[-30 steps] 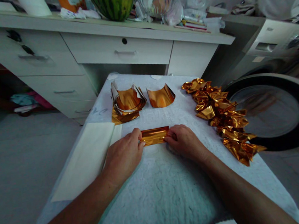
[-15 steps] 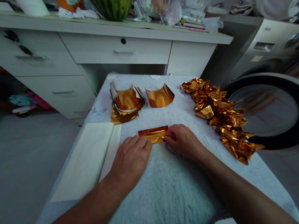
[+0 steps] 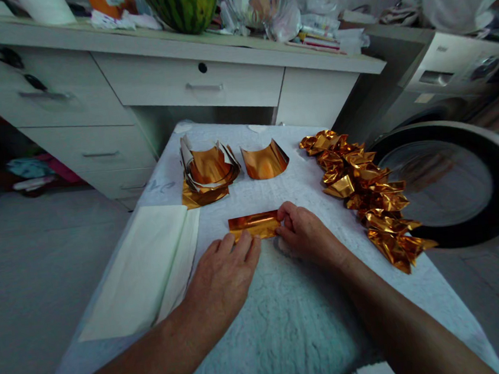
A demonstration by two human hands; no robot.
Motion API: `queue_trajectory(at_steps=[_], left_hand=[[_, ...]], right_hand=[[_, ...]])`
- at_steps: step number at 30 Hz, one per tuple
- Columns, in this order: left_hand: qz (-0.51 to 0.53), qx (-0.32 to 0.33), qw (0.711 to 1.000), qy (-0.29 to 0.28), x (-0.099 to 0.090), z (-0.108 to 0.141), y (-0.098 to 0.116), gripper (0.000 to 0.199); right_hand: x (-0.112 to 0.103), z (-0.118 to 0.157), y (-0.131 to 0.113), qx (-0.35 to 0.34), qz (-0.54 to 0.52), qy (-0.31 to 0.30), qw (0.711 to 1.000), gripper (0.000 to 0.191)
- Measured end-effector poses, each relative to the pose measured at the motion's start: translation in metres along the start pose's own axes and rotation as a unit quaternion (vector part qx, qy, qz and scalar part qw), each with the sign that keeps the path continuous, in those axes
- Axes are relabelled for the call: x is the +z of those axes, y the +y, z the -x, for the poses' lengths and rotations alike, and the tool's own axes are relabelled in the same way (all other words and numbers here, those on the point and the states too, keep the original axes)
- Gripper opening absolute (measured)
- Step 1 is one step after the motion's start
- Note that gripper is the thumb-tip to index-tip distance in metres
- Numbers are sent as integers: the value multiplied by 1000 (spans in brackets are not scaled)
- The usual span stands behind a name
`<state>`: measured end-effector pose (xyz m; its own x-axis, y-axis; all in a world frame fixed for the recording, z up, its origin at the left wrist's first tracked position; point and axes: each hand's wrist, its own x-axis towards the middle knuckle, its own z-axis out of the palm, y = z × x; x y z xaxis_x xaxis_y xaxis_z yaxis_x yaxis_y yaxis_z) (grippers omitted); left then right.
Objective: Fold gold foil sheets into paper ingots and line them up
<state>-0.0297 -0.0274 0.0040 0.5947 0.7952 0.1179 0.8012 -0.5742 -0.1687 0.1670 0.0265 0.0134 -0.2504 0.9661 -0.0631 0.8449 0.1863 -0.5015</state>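
A strip of shiny gold foil paper [image 3: 253, 221], folded lengthwise, lies on the cloth-covered table in front of me. My left hand [image 3: 226, 271] rests palm down with its fingers stretched, the tips on the strip's near edge. At the strip's right end, my right hand [image 3: 305, 231] pinches the foil between thumb and fingers. Beyond it stand a curled stack of foil sheets [image 3: 209, 166] and, apart from that, one curled foil sheet [image 3: 265, 161]. Folded foil pieces [image 3: 358, 184] form a long row on the right.
Cream paper sheets [image 3: 133, 270] lie along the left of the table [image 3: 285, 320]. Behind it is a white desk [image 3: 203, 85] with drawers, carrying a watermelon [image 3: 181, 4] and bags. An open washing machine door [image 3: 449, 184] reaches close to the table's right side.
My left hand's fingers have slid right along the near edge and stretched out, uncovering the strip's left end. My right fingers have shifted up at the right end. The view has shifted slightly.
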Motion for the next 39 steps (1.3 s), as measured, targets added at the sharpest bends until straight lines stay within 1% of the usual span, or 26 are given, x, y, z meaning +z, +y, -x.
queue_trajectory(at_steps=[4,7,9,12,15,17,21,27,31,35,39], left_hand=[[1,15,1000,15,2,1,1,45],[-4,29,999,26,2,0,2,42],[-8,35,999,31,3,0,3,41],[-15,36,999,36,6,-1,4,44],[-27,34,998,38,10,0,5,47],[-32,31,999,29,11,1,7,49],[-32,20,999,1,7,3,11,50],[-28,-48,998,-32,-3,5,21,50],[-28,-81,995,-53,-11,6,22,46],[-21,-99,993,-64,-18,5,21,43],[-12,-107,992,-68,-18,4,18,43]], right_hand=[[-1,-1,4,-18,-2,3,1000,13],[1,-1,4,-74,31,25,996,10],[2,0,1,-118,68,37,990,13],[4,3,-4,-187,82,7,979,25],[4,7,-9,-237,63,-30,969,27],[3,9,-11,-243,71,-39,967,28],[2,13,-14,-230,132,-43,963,25],[3,17,-19,-220,202,-47,953,21],[2,21,-24,-215,235,-54,946,24],[4,25,-23,-227,259,-55,937,33],[9,28,-21,-232,286,-48,928,42]])
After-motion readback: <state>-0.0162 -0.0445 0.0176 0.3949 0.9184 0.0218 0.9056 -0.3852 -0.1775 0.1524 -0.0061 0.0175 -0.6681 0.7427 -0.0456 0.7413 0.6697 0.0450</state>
